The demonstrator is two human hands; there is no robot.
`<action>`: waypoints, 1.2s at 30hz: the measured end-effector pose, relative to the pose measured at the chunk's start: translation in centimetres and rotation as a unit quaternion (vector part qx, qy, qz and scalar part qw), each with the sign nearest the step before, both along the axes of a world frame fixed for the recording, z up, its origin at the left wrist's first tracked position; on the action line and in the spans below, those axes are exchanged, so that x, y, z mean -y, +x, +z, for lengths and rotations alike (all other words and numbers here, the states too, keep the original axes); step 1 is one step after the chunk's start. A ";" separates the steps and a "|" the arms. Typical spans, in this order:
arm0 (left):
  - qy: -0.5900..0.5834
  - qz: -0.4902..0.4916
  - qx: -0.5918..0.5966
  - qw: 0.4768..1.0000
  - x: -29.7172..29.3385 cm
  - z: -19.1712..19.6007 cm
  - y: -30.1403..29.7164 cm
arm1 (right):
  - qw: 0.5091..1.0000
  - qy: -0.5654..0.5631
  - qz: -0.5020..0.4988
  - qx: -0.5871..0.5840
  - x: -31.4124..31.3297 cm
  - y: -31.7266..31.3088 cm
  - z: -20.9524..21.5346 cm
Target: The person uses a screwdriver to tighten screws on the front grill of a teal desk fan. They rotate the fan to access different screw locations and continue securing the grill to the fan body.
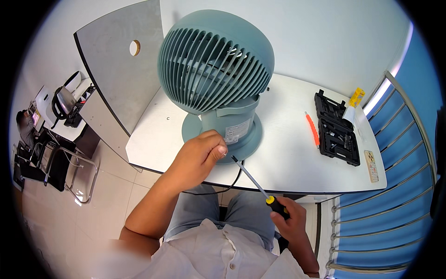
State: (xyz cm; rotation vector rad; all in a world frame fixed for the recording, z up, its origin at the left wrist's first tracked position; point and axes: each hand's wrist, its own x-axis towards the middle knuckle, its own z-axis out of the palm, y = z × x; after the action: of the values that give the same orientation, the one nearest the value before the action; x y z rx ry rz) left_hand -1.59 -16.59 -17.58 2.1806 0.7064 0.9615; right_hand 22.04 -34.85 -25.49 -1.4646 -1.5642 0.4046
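Observation:
A grey-green fan (213,65) with a round slatted head stands on the white table in front of me, its labelled stand facing me. My left hand (200,156) is closed in a pinch just before the fan's base (253,144). Whatever its fingertips hold is too small to make out. In my right hand (289,217) is a screwdriver (253,180) with a black and yellow handle. Its shaft slants up and left, and the dark tip points at the base close to my left fingertips. A black cord (236,180) runs below the base over the table's front edge.
On the table's right lie an open black tool case (338,145), an orange-red tool (312,130) and a power strip (371,166). A grey partition (116,60) rises at left. Metal railings (395,162) curve along the right. Beyond the partition are a kettle (64,101) and a chair (55,169).

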 end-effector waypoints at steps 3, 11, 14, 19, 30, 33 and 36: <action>-0.008 -0.007 0.005 1.000 0.0 0.0 0.0 | 1.000 -0.017 0.000 -0.005 0.1 0.1 0.1; 0.007 -0.031 -0.012 0.999 0.1 0.3 -0.2 | 1.000 -0.001 0.011 0.014 -0.1 -0.1 0.1; 0.021 -0.036 -0.030 0.999 0.0 0.5 -0.5 | 0.999 -0.002 0.011 0.032 -0.1 -0.1 0.4; 0.060 -0.019 -0.087 0.994 0.0 0.8 -0.8 | 0.997 -0.004 0.012 0.078 -0.1 0.3 0.6; 0.082 -0.007 -0.137 0.987 0.7 1.5 -0.3 | 0.997 -0.059 0.046 -0.005 0.7 0.2 -0.3; 0.100 0.029 -0.169 0.980 0.9 2.3 0.0 | 0.993 -0.091 0.052 -0.057 1.0 0.3 -0.6; 0.184 0.032 0.013 0.982 0.2 5.0 0.4 | 0.974 -0.120 0.041 -0.186 1.0 0.6 -0.8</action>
State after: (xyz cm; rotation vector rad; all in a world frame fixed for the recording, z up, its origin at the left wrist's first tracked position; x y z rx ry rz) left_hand -1.19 -16.76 -12.58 2.4687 0.6291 1.2334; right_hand 22.68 -35.83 -26.26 -1.4072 -1.3068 0.8905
